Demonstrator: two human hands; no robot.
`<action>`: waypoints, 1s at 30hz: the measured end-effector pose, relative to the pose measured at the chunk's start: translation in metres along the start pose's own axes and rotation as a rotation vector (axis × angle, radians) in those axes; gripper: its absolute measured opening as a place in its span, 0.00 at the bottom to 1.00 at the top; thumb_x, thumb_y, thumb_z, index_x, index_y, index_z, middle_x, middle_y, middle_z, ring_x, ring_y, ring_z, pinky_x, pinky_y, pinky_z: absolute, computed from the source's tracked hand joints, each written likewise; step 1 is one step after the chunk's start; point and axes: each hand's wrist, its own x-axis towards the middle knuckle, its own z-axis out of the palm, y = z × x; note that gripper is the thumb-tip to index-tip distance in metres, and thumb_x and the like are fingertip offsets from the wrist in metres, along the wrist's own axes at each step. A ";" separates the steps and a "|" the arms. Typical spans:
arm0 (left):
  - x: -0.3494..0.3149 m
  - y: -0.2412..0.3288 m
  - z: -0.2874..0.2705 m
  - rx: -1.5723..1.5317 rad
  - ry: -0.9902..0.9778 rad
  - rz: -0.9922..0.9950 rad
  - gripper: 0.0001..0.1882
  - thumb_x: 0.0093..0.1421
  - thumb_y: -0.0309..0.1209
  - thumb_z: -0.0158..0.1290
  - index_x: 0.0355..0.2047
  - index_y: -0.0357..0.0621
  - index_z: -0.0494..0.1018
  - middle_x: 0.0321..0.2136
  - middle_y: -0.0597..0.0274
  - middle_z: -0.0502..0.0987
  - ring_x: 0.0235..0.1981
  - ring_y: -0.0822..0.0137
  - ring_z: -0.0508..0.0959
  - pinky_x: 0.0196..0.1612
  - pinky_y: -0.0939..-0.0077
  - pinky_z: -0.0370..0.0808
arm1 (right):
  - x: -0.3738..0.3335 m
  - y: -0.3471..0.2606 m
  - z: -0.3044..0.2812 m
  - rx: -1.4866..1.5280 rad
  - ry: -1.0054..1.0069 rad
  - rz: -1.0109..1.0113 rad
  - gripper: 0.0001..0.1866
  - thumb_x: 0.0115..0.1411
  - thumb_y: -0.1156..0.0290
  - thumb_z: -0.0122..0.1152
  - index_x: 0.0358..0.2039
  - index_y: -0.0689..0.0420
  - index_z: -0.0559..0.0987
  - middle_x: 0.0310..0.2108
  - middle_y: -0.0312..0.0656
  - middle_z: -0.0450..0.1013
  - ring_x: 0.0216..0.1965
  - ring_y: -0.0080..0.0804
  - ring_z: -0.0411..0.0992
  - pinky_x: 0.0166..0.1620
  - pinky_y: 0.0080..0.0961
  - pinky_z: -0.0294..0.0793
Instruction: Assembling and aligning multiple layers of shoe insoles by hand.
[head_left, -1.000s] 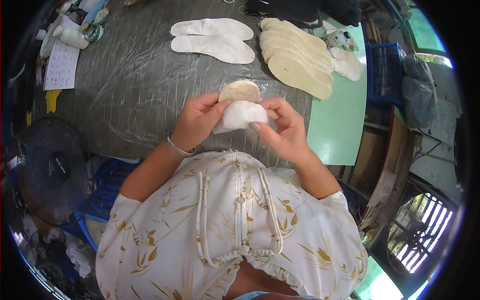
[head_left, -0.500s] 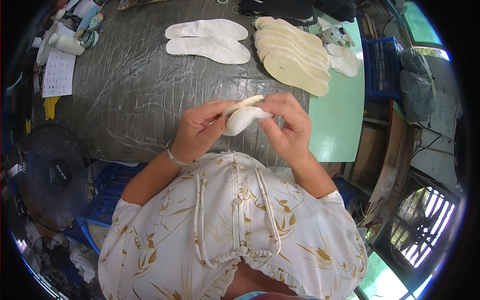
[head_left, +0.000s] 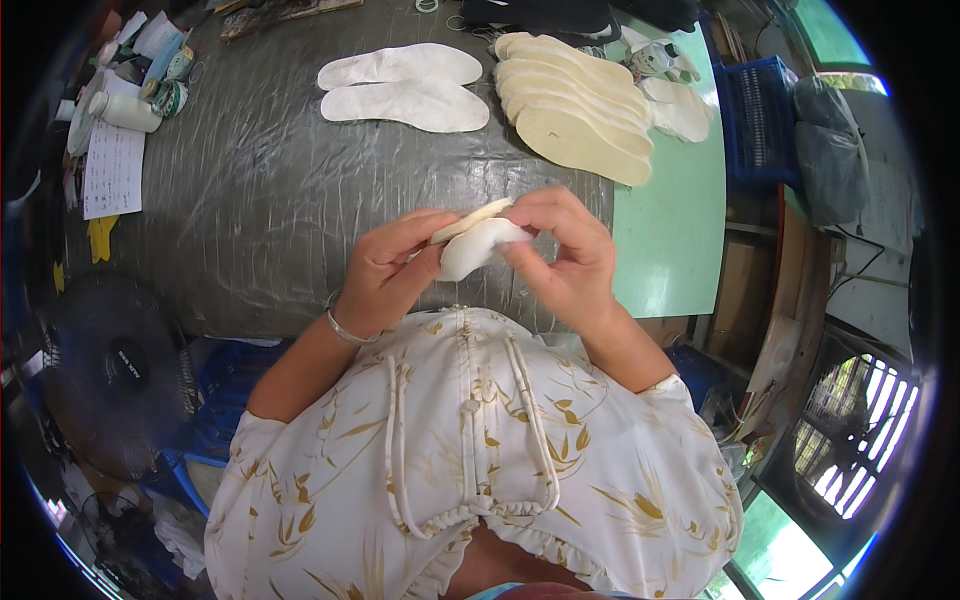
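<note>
Between both hands, in front of my chest, is an insole (head_left: 474, 250) with a white face and a cream layer, seen end-on and curved. My left hand (head_left: 392, 262) pinches its left side, thumb on the near face. On the other side my right hand (head_left: 562, 250) grips the edge between thumb and fingers. Beyond the hands, two white insoles (head_left: 404, 107) lie side by side on the dark table. To their right a row of overlapping cream insoles (head_left: 582, 146) fans out. A smaller white piece (head_left: 676, 110) lies beside that row.
The table has a dark plastic-covered top (head_left: 250, 220) and a green section (head_left: 668, 245) at right. A white bottle (head_left: 125, 112) and a written sheet (head_left: 115, 170) are at far left. A fan (head_left: 118, 370) stands left of me; a blue crate (head_left: 758, 115) is at right.
The held insole and both hands have shifted slightly left. My right fingers have moved a little along its edge. The rest of the scene shifts slightly with the view.
</note>
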 end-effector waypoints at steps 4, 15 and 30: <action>0.000 0.001 -0.004 0.021 -0.048 -0.019 0.16 0.68 0.21 0.47 0.55 0.31 0.72 0.53 0.50 0.74 0.48 0.68 0.77 0.50 0.77 0.75 | -0.005 -0.002 0.001 0.085 0.111 0.166 0.15 0.51 0.77 0.73 0.38 0.59 0.79 0.31 0.36 0.77 0.31 0.22 0.73 0.34 0.20 0.73; -0.010 -0.011 -0.004 -0.044 0.116 -0.070 0.17 0.68 0.22 0.50 0.56 0.34 0.72 0.46 0.56 0.80 0.45 0.72 0.78 0.47 0.78 0.76 | 0.003 -0.009 -0.004 0.150 0.002 0.108 0.08 0.55 0.81 0.65 0.36 0.62 0.80 0.33 0.42 0.78 0.33 0.27 0.76 0.39 0.22 0.75; -0.008 -0.009 -0.013 -0.014 0.026 -0.010 0.16 0.69 0.27 0.50 0.56 0.37 0.73 0.48 0.56 0.79 0.43 0.72 0.78 0.44 0.80 0.76 | 0.004 -0.016 -0.001 0.036 0.083 0.106 0.10 0.54 0.81 0.70 0.37 0.63 0.80 0.34 0.42 0.79 0.32 0.27 0.79 0.37 0.22 0.79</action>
